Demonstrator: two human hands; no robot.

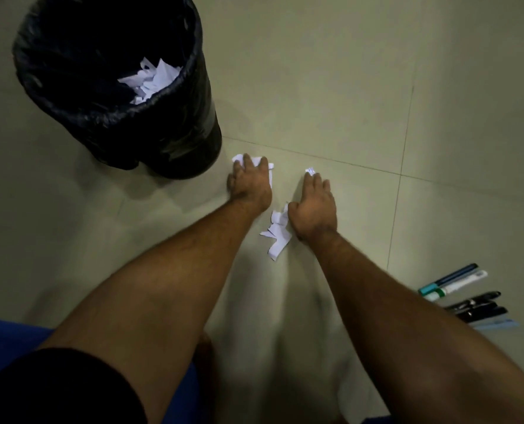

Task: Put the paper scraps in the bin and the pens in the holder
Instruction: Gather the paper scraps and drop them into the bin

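— Paper scraps first. Where are they?

— Some white paper bits lie on the floor near the middle of the frame, just right of the bin's bottom. The left hand is on top of them, fingers spread and bent down over the paper. I cannot tell if it has really grabbed them or is only pressing them.

— And the other hand?

— The right hand is a bit to the right of the left one, flat on the floor, fingers pointing up the frame. A tiny crumpled scrap sits right at its fingertips. The fingers look mostly straight and touch it. A bigger torn pile lies between the two wrists, touching the thumb side of the right hand.

— Is there paper in the bin?

— Yes. The black bin with a black bag stands in the upper left of the frame. White scraps in the bin show inside it.

— Where are the pens?

— The pens lie side by side on the floor at the right edge, low in the frame, well apart from the hands. Some are dark, two have white bodies with green or blue ends.

— Anything else?

— A black sleeve is at the lower left, with blue cloth beside it.
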